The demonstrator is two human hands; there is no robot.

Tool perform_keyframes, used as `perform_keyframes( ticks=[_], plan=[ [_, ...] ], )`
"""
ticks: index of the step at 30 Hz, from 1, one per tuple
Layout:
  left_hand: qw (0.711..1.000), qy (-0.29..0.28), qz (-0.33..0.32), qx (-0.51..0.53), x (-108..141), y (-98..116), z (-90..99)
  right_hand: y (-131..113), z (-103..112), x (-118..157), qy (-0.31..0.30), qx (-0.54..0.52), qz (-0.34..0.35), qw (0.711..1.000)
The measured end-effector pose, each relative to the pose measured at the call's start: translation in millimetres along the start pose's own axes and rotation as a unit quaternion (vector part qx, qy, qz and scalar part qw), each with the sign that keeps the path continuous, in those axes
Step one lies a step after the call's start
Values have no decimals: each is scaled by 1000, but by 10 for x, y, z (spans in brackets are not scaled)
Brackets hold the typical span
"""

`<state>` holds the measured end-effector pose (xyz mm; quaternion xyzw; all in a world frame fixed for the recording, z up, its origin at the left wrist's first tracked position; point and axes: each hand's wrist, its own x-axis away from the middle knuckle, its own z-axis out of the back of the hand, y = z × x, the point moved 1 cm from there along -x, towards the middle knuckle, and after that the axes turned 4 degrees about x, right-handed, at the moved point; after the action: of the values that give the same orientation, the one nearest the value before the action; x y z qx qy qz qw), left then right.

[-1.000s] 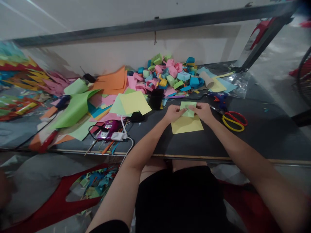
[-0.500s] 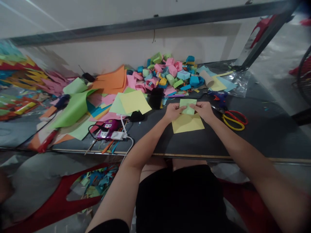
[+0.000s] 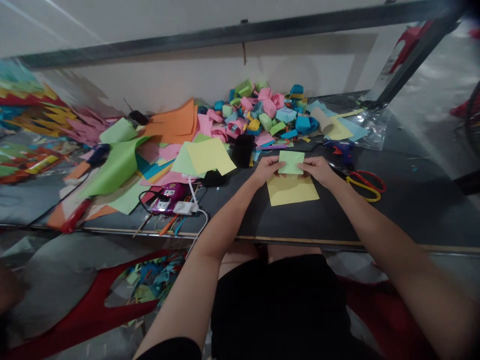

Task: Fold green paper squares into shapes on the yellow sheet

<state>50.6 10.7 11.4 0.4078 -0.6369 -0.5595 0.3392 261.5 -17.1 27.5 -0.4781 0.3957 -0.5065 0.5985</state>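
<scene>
A small light green paper square (image 3: 291, 163) is held up between my two hands, over the far part of a yellow sheet (image 3: 293, 191) lying on the dark table. My left hand (image 3: 268, 169) pinches the square's left edge, and my right hand (image 3: 317, 169) grips its right edge. Both thumbs rest at the sides of the paper, and the other fingers are partly hidden behind it. To the right of my right hand are scissors (image 3: 365, 185) with red and yellow handles.
Folded paper pieces (image 3: 262, 112) are heaped at the back. Loose coloured sheets (image 3: 210, 156) and a purple power strip (image 3: 168, 198) lie on the left. A blue glue gun (image 3: 340, 149) sits behind the scissors. Part of another person (image 3: 63, 280) shows at lower left.
My thumbs have moved apart from the middle of the green square towards its sides, so more of its surface shows. The whole view has shifted slightly.
</scene>
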Motion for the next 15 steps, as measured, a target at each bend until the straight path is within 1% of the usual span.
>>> perform_keyframes(
  ticks=[4,6,9,13,15],
  plan=[
    [998,-3,47,51,-23,1,68,-33,-64,25,36,-29,17,999],
    [996,-13,57,69,-35,2,107,-40,-85,36,40,-37,27,998],
    [995,-25,49,82,-47,5,140,-40,-92,47,35,-24,46,998],
    [996,-33,23,77,-49,-2,128,-26,-69,39,57,40,70,995],
    [998,-28,6,57,-44,-7,109,-24,-61,34,63,64,78,993]
  ],
)
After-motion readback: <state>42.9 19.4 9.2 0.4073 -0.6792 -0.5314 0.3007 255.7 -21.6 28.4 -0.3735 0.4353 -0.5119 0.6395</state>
